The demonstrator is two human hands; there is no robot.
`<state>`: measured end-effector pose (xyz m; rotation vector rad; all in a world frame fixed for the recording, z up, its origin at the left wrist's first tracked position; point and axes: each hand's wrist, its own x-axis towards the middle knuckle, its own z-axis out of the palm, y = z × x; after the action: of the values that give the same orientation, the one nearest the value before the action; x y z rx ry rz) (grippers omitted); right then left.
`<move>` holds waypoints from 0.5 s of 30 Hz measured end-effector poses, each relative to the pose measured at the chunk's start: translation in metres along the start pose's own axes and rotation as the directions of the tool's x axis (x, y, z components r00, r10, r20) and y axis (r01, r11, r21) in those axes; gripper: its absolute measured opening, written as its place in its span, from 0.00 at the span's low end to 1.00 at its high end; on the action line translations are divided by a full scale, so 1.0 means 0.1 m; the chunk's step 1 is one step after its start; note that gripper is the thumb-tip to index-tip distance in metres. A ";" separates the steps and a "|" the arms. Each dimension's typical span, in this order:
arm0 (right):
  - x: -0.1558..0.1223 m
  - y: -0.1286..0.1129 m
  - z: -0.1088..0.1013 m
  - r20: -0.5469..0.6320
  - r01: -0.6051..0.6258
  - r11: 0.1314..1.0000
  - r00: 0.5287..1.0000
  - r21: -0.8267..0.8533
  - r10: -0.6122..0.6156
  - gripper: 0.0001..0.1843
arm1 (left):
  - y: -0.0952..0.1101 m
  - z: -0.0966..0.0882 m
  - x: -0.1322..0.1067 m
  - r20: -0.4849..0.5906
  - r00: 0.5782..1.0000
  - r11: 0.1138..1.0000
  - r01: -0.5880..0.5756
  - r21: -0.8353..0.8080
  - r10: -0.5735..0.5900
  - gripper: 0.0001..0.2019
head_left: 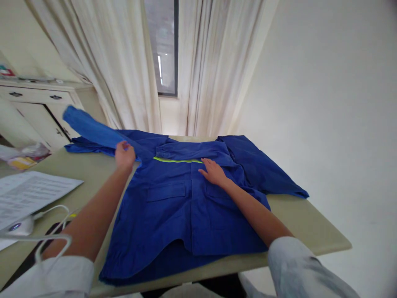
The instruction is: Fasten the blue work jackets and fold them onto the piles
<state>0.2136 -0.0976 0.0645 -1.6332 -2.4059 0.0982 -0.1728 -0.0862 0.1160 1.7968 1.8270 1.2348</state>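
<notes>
**Grip.** Left hand [125, 156] closed on a blue sleeve [89, 126], fingers curled over the cloth. The sleeve's far end rises off the surface and runs up and away to the left of the hand. Right hand [214, 171] open, palm down, fingers together and flat, holding nothing; it presses on the chest of the jacket [173, 215], to the right of the gripped sleeve.

**Item.** Jacket of royal blue work cloth, spread front up on the table [310, 231]. Collar end lies beyond the hands, hem toward the person at the near edge. A yellow-green stripe [176, 160] crosses the chest between the two hands. A flapped pocket [166, 192] sits below and between the hands; a second is partly covered by the right wrist. More blue cloth fans out to the right of the right hand.

**Pose.** Both forearms bare and stretched forward. The left wrist is raised, the right wrist low on the cloth.

**Count.** Hands, two. Jacket, one. Stripe, one. Pockets, two. Printed papers [27, 190], one sheaf, left of the left forearm. White cable [52, 215], one, near those papers.
</notes>
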 end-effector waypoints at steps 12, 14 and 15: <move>1.00 -0.04 0.12 -0.287 -0.208 0.954 0.921 0.214 0.265 0.15 | -0.40 0.81 -0.80 -0.004 0.999 0.798 0.033 0.602 -0.039 0.30; 0.97 0.34 -0.25 -0.406 -0.288 0.919 0.831 0.269 0.380 0.22 | -0.40 0.83 -0.79 -0.016 0.999 0.775 0.049 0.630 -0.051 0.31; 0.90 0.59 -0.45 -0.461 -0.347 0.889 0.763 0.300 0.453 0.25 | -0.41 0.84 -0.79 -0.015 0.999 0.769 0.043 0.638 -0.043 0.31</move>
<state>0.2453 0.0047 0.1107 -1.7744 -1.5671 -0.0339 -0.1253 -0.1222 0.0093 2.0406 2.4790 0.6056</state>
